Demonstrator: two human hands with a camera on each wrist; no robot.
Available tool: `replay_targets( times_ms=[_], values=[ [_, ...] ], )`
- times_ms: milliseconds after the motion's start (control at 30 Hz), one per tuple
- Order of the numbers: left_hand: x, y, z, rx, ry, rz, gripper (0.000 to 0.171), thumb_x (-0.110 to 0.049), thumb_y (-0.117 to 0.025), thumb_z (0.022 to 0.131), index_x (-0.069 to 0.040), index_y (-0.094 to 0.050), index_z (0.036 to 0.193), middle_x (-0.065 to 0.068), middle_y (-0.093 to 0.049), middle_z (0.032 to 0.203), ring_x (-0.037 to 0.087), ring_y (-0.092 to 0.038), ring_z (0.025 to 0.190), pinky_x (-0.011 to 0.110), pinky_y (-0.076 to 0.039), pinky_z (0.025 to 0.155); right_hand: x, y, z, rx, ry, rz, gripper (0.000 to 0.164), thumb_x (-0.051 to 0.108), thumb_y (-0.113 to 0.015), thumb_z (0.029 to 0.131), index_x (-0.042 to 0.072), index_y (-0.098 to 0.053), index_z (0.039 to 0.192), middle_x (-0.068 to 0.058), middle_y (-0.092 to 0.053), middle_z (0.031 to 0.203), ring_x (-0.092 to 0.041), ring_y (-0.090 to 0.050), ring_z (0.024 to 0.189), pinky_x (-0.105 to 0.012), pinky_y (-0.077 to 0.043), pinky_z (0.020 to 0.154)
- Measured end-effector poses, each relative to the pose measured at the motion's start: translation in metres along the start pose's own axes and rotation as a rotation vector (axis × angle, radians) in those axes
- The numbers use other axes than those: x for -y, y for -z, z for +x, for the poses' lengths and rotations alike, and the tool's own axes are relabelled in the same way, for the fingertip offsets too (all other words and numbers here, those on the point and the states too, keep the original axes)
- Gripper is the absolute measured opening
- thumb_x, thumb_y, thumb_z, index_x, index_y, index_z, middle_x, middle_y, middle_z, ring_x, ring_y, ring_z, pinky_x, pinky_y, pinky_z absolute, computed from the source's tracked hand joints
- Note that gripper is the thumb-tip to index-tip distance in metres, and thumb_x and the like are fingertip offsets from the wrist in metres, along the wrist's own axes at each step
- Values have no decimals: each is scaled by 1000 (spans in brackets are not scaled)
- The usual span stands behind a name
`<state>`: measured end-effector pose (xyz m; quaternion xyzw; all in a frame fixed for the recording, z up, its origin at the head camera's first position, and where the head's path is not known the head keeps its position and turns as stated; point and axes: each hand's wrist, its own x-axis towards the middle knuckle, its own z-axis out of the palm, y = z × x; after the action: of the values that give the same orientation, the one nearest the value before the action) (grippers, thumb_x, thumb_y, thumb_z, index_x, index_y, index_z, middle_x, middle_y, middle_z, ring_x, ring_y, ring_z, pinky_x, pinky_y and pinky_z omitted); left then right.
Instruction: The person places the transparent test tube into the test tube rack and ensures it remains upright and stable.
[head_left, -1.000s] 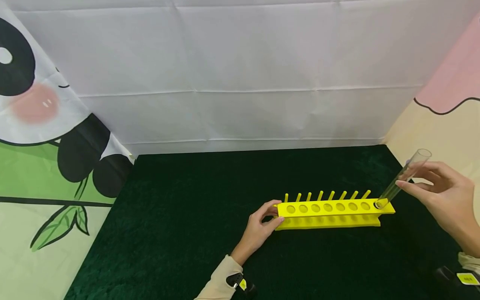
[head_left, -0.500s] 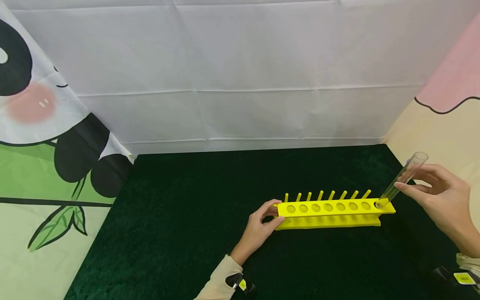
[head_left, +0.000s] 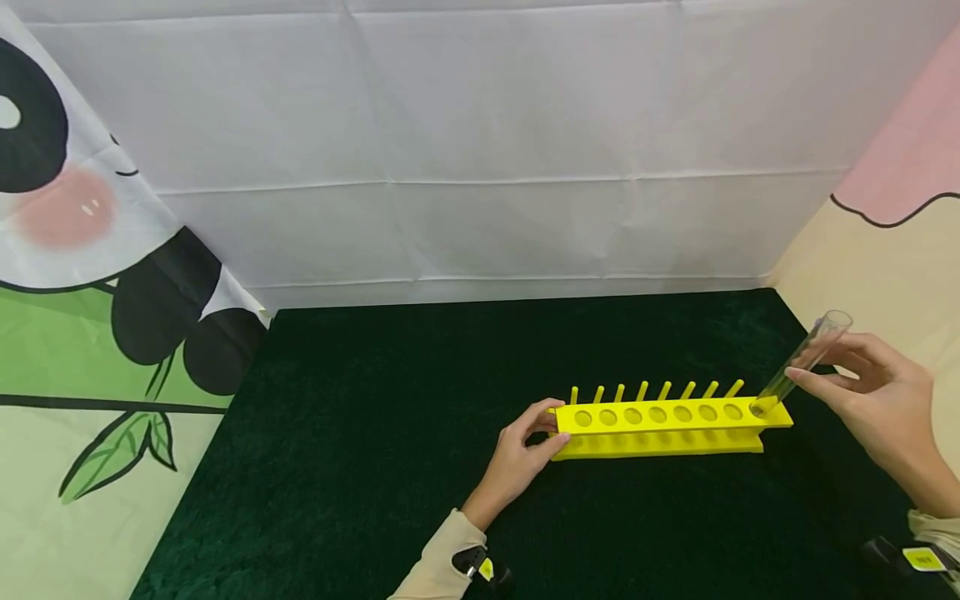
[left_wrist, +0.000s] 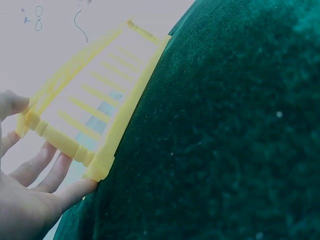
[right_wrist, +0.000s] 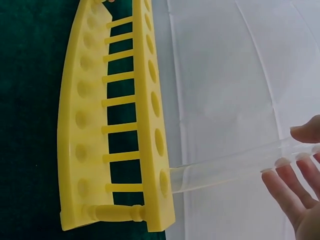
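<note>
From head: looks forward and down, farthest back, over yellow test-tube rack (head_left: 669, 427). From left wrist: looks close along rack from left end. From right wrist: looks close from right end; shares rack with both.

Makeshift booth: fabric walls (head_left: 495, 142), green-covered table (head_left: 337, 467).

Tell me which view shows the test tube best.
The head view: the tilted test tube, pinched in the right hand, shows from open mouth down to the yellow rack. The right wrist view shows its lower stretch larger, but not its mouth. In the left wrist view I cannot make it out.
</note>
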<state>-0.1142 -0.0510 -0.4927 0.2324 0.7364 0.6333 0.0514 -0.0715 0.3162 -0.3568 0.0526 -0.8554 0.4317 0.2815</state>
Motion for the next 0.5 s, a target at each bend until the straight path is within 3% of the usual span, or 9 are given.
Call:
replay_targets(
  times_ms=[300,500],
  values=[
    [0,1,0,5,5,-3,45,-25,-62,92,-13,-49,133,0,-55,123,13,-56,106,43,-47,93,-2,-3,-3,-18,-2,-25,36,-18,-66,75,-11,-56,109,9,-57,100,-1,-56,86,-5,-45,76],
    [0,1,-1,2,6,-13,41,-26,-62,92,-24,-50,132,1,-55,123,13,-57,106,44,-47,93,-4,-4,-3,-16,-2,-24,36,-19,-67,75,-11,-55,108,8,-57,97,-2,-56,84,-5,-45,73]
  ],
)
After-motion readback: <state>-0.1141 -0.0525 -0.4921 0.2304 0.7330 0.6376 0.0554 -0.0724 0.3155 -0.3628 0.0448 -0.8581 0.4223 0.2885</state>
